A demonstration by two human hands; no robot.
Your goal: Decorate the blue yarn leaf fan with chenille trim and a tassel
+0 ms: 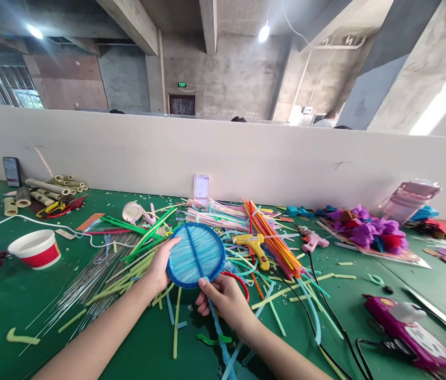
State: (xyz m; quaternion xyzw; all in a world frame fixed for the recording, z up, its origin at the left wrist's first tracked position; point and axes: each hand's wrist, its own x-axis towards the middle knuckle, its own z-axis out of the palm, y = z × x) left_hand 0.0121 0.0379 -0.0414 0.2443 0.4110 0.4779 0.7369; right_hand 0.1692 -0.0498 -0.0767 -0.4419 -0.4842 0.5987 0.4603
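Note:
A round blue fan, with a dark blue rim, pale blue strands across it and a darker rib down the middle, is held up over the table in both hands. My left hand grips its left rim. At the bottom edge, the thumb of my right hand presses on the rim, fingers curled behind. A twisted light blue strip hangs down below my right hand; whether it joins the fan is hidden. A yellow glue gun lies to the right of the fan, beside a bundle of orange fuzzy stems.
Loose yellow-green stems and thin metal wires cover the green table. A paper cup and bamboo pieces stand left. Right are a pink glue gun, purple flowers, a magenta power strip and scissors.

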